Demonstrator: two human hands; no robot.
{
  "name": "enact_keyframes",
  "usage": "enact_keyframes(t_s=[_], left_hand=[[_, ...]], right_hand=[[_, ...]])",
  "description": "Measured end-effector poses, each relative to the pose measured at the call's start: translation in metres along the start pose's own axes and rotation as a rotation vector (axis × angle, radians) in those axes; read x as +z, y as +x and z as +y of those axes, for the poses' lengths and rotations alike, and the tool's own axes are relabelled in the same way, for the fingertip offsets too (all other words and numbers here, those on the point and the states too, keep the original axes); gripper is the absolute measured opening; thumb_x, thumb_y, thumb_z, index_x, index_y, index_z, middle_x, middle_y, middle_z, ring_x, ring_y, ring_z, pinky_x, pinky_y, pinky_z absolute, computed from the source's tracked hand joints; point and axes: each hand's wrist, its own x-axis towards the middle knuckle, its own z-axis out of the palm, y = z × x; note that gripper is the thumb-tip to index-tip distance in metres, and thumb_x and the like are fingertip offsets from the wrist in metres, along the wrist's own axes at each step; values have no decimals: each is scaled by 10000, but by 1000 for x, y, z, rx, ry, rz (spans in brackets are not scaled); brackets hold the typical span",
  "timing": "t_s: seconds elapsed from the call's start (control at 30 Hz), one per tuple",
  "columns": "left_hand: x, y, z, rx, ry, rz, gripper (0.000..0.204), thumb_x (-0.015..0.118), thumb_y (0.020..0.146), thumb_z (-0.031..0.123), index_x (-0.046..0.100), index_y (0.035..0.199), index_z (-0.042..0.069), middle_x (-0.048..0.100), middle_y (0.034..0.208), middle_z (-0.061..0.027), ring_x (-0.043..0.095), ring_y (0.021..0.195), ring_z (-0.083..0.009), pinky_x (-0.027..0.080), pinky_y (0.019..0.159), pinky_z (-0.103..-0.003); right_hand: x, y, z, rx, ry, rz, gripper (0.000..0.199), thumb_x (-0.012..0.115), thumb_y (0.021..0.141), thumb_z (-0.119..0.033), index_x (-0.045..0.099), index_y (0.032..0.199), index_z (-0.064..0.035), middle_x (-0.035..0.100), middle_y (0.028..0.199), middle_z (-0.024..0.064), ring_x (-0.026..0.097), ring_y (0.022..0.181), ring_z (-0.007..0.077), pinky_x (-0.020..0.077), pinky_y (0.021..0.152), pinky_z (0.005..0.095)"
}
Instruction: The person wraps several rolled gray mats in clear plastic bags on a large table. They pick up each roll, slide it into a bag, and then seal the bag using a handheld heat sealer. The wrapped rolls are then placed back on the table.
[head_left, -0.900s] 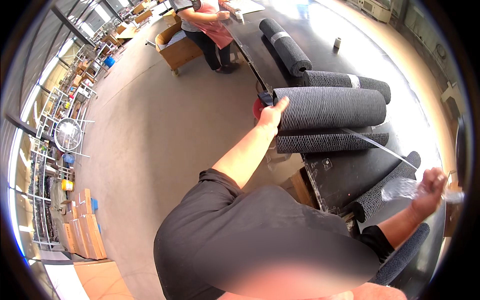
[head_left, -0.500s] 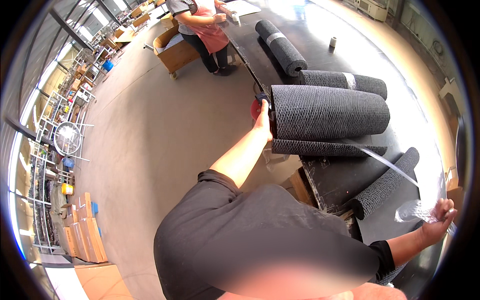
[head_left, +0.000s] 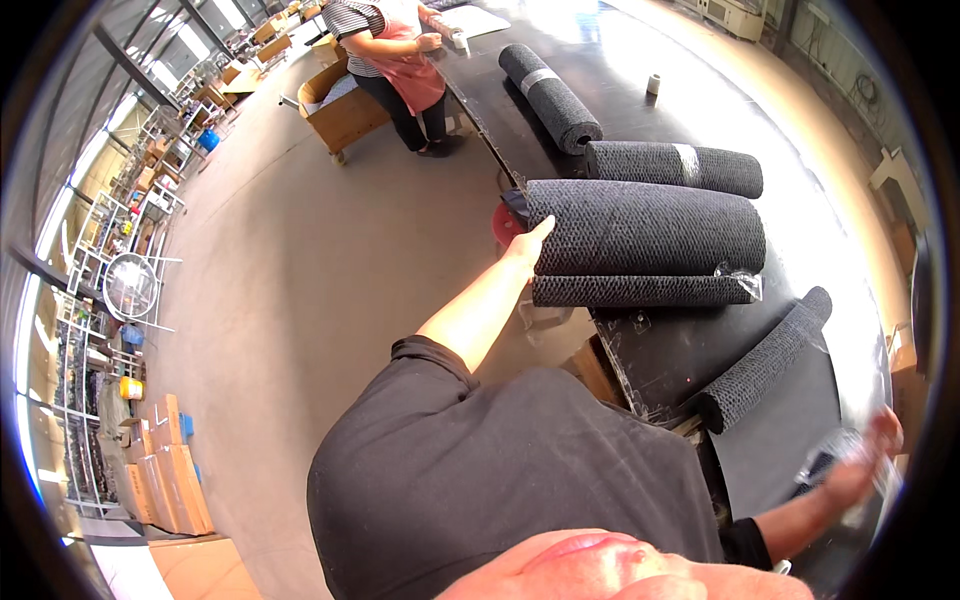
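At the left end of a thick black textured mat roll [head_left: 645, 228] my left hand [head_left: 533, 248] grips the edge, its thumb on the outer face. The mat's loose flap [head_left: 640, 291] runs along the near side of that roll. A crumpled piece of clear film [head_left: 742, 281] clings near the flap's right end. Out at the far right, my right hand [head_left: 862, 472] is smeared by motion and away from the roll. Clear plastic film [head_left: 832, 445] shows beside it and appears to be held, though its fingers are blurred.
Beyond lie two banded mat rolls [head_left: 675, 168] [head_left: 550, 98] and a small white cylinder [head_left: 654, 84]. A narrower roll [head_left: 765, 362] lies slantwise nearer me on the black table [head_left: 650, 360]. A person in a pink apron [head_left: 405, 60] stands by a wooden cart [head_left: 345, 120].
The strip of film stretched between roll and right hand is gone; a crumpled end now lies on the roll. My right hand has moved lower. My left thumb now rests on the roll's face.
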Motion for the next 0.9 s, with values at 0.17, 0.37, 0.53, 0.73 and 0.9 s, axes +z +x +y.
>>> enact_keyframes(t_s=[0.17, 0.37, 0.53, 0.73, 0.9], left_hand=[[16, -23, 9, -91, 99, 96, 616, 603, 894, 420, 464, 1317, -6, 554, 1279, -191, 556, 1135, -336, 449, 953, -473], [10, -24, 1, -8, 176, 171, 723, 663, 837, 484, 471, 1290, -46, 541, 1281, -199, 547, 1140, -302, 458, 939, -425], [-12, 1, -15, 21, 337, 227, 875, 651, 811, 563, 383, 1363, -60, 450, 1381, -193, 447, 1251, -290, 381, 1020, -397], [-45, 34, -39, 82, 503, 310, 995, 636, 741, 680, 379, 1383, -34, 423, 1400, -226, 424, 1287, -313, 342, 1056, -388], [-55, 36, -49, 140, 469, 297, 990, 664, 725, 665, 400, 1368, -40, 460, 1374, -205, 458, 1256, -287, 372, 1026, -355]], right_hand=[[110, -81, 60, 482, -56, -201, 542, 598, 886, -59, 373, 1372, 24, 475, 1317, 131, 534, 1017, 158, 418, 912, 286], [161, -116, 111, 324, -510, -345, 795, 735, 762, -89, 292, 1416, 8, 271, 1448, 212, 509, 1058, 247, 507, 734, 279], [194, -113, 139, 326, -705, -365, 998, 787, 701, -183, 163, 1462, -16, 123, 1504, 244, 164, 1400, 383, 238, 1130, 406], [232, -123, 180, 689, -707, -395, 1096, 805, 682, -235, 77, 1468, -1, 141, 1498, 282, 152, 1406, 393, 217, 1145, 395], [241, -156, 208, 745, -649, -583, 864, 753, 729, -287, 288, 1386, 24, 536, 1230, 293, 529, 1157, 410, 399, 1002, 408]])
